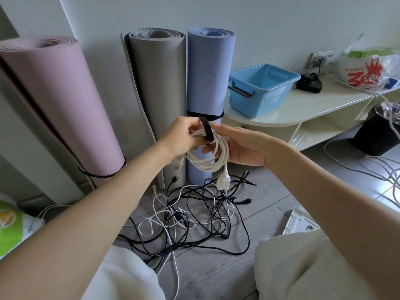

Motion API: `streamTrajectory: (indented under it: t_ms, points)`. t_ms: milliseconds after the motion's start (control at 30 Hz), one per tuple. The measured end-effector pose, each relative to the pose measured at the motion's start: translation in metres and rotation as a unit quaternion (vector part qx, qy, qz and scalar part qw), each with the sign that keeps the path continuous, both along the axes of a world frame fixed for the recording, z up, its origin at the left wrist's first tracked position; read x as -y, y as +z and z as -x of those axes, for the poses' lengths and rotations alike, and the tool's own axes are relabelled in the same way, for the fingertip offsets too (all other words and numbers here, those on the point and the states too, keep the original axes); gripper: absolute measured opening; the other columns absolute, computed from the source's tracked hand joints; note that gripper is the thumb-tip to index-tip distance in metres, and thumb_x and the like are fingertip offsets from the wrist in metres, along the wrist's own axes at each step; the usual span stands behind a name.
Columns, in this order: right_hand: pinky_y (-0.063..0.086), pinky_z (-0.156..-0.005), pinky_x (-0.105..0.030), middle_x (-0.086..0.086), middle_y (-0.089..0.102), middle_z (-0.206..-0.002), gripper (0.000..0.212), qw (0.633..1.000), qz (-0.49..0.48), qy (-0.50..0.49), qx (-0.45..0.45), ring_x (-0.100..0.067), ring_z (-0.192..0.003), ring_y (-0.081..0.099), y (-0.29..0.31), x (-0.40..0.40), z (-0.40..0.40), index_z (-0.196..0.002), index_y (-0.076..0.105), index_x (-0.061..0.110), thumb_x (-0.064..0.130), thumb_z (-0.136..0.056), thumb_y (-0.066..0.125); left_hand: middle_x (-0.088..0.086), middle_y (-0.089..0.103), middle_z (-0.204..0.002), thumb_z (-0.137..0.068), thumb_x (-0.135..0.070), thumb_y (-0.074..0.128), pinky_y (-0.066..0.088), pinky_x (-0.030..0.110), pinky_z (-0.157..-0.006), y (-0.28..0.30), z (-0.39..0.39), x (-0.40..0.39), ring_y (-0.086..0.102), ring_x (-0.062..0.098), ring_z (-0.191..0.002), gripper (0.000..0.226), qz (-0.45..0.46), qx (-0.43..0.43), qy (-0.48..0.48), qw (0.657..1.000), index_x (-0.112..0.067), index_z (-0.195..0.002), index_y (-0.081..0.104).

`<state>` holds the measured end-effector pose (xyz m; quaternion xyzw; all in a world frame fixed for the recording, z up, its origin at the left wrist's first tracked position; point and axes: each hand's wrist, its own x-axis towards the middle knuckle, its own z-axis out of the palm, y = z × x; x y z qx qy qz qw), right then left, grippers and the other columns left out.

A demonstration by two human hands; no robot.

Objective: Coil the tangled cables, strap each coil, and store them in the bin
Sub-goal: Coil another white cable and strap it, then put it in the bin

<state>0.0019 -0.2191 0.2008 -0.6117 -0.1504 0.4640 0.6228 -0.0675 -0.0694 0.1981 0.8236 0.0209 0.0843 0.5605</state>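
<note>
A coiled white cable (208, 158) hangs between both hands in mid-air, its white plug (223, 180) dangling below. A black strap (208, 132) loops over the top of the coil. My left hand (184, 136) pinches the strap and the coil's top from the left. My right hand (242, 146) cups the coil from the right, thumb through the loop. Beneath them, a tangle of black and white cables (194, 215) lies on the grey floor. An empty blue bin (262, 88) sits on the low cream shelf unit (303, 109) to the right.
Three rolled mats, pink (62, 100), grey (160, 83) and blue (207, 70), stand against the wall. A black box (309, 82) and a plastic bag (368, 70) rest on the shelf unit. A black waste bin (376, 131) and more loose cables lie at right.
</note>
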Motion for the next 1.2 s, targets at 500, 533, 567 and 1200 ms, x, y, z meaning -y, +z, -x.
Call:
streamTrajectory:
  t_ms: [500,533,567,1200]
  points:
    - [0.045,-0.058,-0.017,-0.016,0.065,-0.082,0.023,0.941,0.008,-0.126,0.314,-0.013,-0.062,0.053,-0.007,-0.018,0.011,-0.102,0.069,-0.002,0.010,-0.082,0.068,-0.001,0.053,-0.061,-0.075,-0.006,0.075,0.039,0.024,-0.054,-0.011,-0.009,-0.004,0.046,0.012,-0.050,0.026,-0.025,-0.049,0.073,0.996,-0.018,-0.073,0.053]
    - [0.040,-0.057,-0.018,-0.014,0.062,-0.076,0.022,0.937,0.019,-0.136,0.320,-0.014,-0.062,0.050,-0.007,-0.019,0.011,-0.097,0.070,-0.004,0.013,-0.082,0.069,-0.001,0.055,-0.062,-0.076,-0.009,0.075,0.040,0.023,-0.053,-0.011,-0.009,-0.004,0.049,0.011,-0.048,0.026,-0.032,-0.058,0.089,0.994,-0.018,-0.075,0.051]
    - [0.035,-0.058,-0.020,-0.014,0.056,-0.071,0.026,0.934,0.032,-0.144,0.325,-0.018,-0.063,0.045,-0.008,-0.020,0.012,-0.091,0.069,-0.008,0.016,-0.082,0.069,0.000,0.057,-0.062,-0.076,-0.012,0.075,0.040,0.019,-0.049,-0.012,-0.009,-0.004,0.051,0.007,-0.045,0.026,-0.036,-0.069,0.100,0.992,-0.016,-0.076,0.050]
    - [0.046,-0.062,-0.017,-0.012,0.058,-0.079,0.013,0.973,-0.053,-0.148,0.167,-0.012,-0.063,0.051,-0.005,-0.010,0.002,-0.089,0.067,-0.002,0.010,-0.085,0.064,0.008,0.067,-0.085,-0.081,-0.006,0.067,0.043,0.019,-0.062,-0.002,-0.001,-0.005,0.063,0.010,-0.072,0.024,0.180,-0.077,0.020,0.980,-0.015,-0.097,0.052]
